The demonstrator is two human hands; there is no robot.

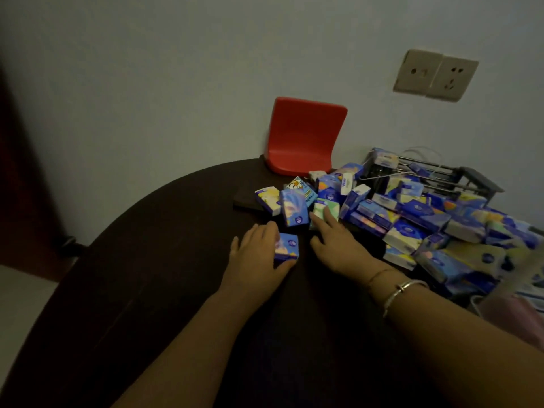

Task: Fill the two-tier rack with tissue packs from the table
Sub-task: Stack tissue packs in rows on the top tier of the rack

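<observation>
A heap of several blue and white tissue packs (418, 219) covers the right side of the dark round table (147, 260). Behind the heap stands the grey wire two-tier rack (459, 178), with a few packs on it. My left hand (259, 254) grips one blue tissue pack (287, 248) between thumb and fingers, low on the table. My right hand (335, 234), with a bracelet at the wrist, reaches forward with straight fingers that touch a green and white pack (323, 209) at the heap's left edge.
A red plastic chair back (303, 134) stands against the wall behind the table. A dark flat object (244, 201) lies left of the packs. A wall socket (435, 75) sits upper right. A pink thing (512, 316) shows at the right edge.
</observation>
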